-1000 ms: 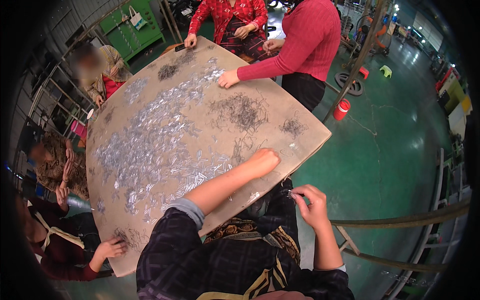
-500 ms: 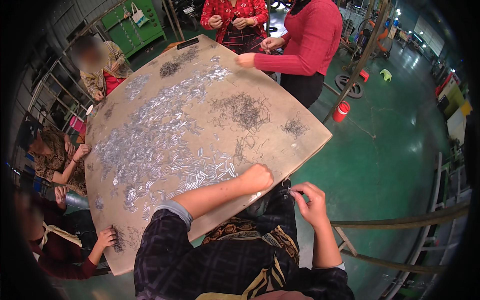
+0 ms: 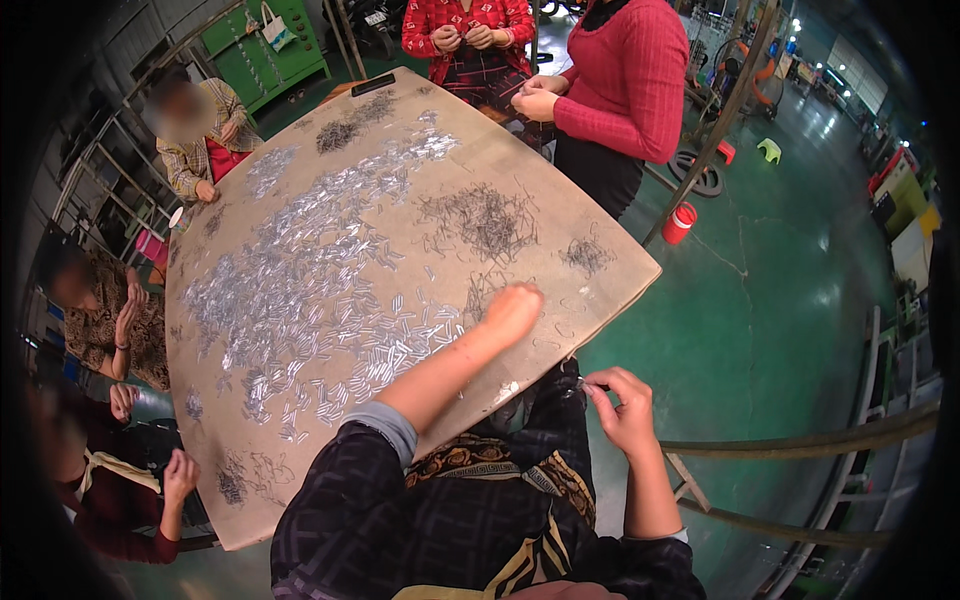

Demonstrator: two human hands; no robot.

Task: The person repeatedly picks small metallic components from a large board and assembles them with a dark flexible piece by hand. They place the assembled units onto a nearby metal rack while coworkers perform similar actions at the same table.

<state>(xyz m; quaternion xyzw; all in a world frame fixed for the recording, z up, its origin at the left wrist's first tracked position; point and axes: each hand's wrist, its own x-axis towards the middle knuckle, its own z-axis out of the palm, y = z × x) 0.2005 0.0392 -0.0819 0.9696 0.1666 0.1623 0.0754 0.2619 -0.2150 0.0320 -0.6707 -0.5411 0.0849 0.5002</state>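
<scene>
My left hand [image 3: 514, 308] is over the near right part of the table, curled at the edge of a loose spread of dark bent wire hooks [image 3: 482, 292]. Its fingertips are turned down and hidden, so what they pinch does not show. Past the table's near edge, above my lap, my right hand [image 3: 628, 408] pinches a small shiny metal piece [image 3: 582, 382] between thumb and forefinger; its exact kind is too small to tell. Many silvery elongated metal pieces [image 3: 400, 345] lie left of my left forearm.
The brown-covered table [image 3: 590, 300] also holds a dense pile of dark wire hooks [image 3: 495, 222] and a smaller one [image 3: 588, 256]. Co-workers stand or sit along the far and left sides. A red container [image 3: 679, 223] stands on the green floor, right of a slanting post.
My left hand has moved away from the near table edge to the wire hooks. My right hand stays almost still. At the far side, the co-worker in pink has drawn their hands together off the table.
</scene>
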